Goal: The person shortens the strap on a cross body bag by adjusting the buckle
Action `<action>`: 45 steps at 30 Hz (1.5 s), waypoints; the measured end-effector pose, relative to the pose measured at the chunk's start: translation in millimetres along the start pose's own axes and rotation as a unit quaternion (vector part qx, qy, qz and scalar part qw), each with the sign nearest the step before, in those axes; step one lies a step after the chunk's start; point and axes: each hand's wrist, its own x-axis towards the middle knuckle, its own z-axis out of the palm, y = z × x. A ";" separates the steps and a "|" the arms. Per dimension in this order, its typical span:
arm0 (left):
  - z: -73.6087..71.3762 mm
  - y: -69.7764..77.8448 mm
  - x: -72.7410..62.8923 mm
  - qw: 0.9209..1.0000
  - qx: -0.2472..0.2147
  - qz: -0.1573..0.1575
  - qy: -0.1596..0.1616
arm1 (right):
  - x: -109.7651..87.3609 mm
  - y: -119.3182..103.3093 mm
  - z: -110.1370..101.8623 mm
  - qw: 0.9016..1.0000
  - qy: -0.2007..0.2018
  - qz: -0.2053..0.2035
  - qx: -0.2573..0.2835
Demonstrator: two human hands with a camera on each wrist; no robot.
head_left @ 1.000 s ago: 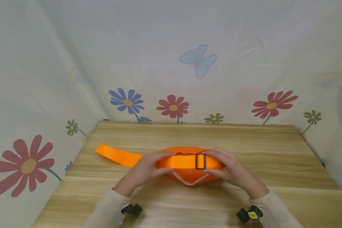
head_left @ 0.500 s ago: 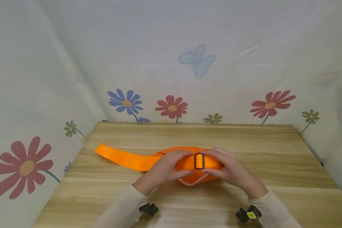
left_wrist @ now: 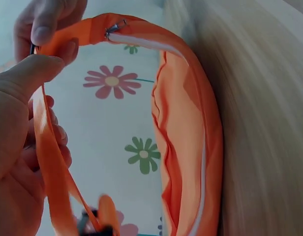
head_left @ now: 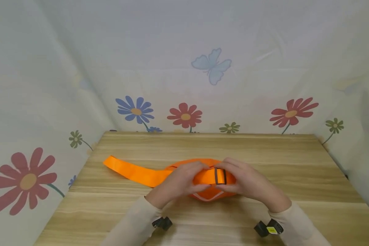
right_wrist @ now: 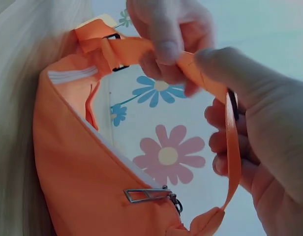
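Observation:
An orange waist bag (head_left: 209, 196) with a pale zipper line rests on the table, partly hidden behind my hands. Its strap (head_left: 204, 177) arches up in front of it and carries a black slider buckle (head_left: 220, 176). My left hand (head_left: 181, 181) pinches the strap to the left of this buckle. On the other side, my right hand (head_left: 249, 181) grips strap and buckle between thumb and fingers. The right wrist view shows the bag's open mouth, a metal zipper pull (right_wrist: 146, 194) and a second black buckle (right_wrist: 116, 51) beyond the held part.
A loose strap end (head_left: 129, 170) trails leftward over the wooden table (head_left: 184, 147). White cloth with printed flowers (head_left: 185, 116) hangs behind the table and along both sides. Small black devices (head_left: 162, 223) sit at both wrists.
My left hand has slid rightward along the strap, close to my right hand. The buckle has shifted slightly right and turned, and my right fingers have come a little further left.

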 end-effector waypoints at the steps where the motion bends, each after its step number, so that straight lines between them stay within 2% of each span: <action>1: -0.1 -1.1 -1.7 1.000 0.005 -0.006 -0.005 | -0.6 0.6 -0.7 1.000 0.003 -0.002 0.003; 5: -3.1 -6.5 -9.5 0.999 0.022 -0.034 -0.016 | -4.1 6.4 -5.0 0.999 0.028 -0.011 0.025; 8: -6.0 -11.9 -16.1 0.999 0.033 -0.036 -0.008 | -7.5 12.1 -8.8 0.998 0.046 -0.022 0.033; 15: -11.9 -25.5 -30.9 0.999 0.041 -0.011 0.030 | -15.5 21.0 -16.9 0.997 0.061 -0.025 0.042; 19: -12.5 -32.6 -35.7 0.999 0.014 0.003 0.046 | -22.0 22.4 -23.3 0.999 0.043 -0.002 0.029; 24: -13.3 -37.9 -37.9 0.998 -0.021 0.025 0.054 | -27.8 26.0 -27.5 1.000 0.022 0.003 0.014; 28: -13.5 -39.3 -38.0 0.998 -0.020 0.034 0.051 | -31.3 27.9 -30.0 1.000 0.023 0.005 0.001; 33: -15.2 -41.5 -41.2 0.998 -0.006 0.037 0.047 | -36.3 32.0 -34.7 0.999 0.032 0.001 0.015; 39: -19.9 -42.0 -48.4 1.000 0.008 0.014 0.023 | -45.2 39.8 -37.9 0.998 0.056 -0.023 0.032; 45: -19.7 -44.4 -52.1 1.000 0.001 -0.004 -0.008 | -54.1 42.6 -40.0 0.996 0.072 -0.020 0.039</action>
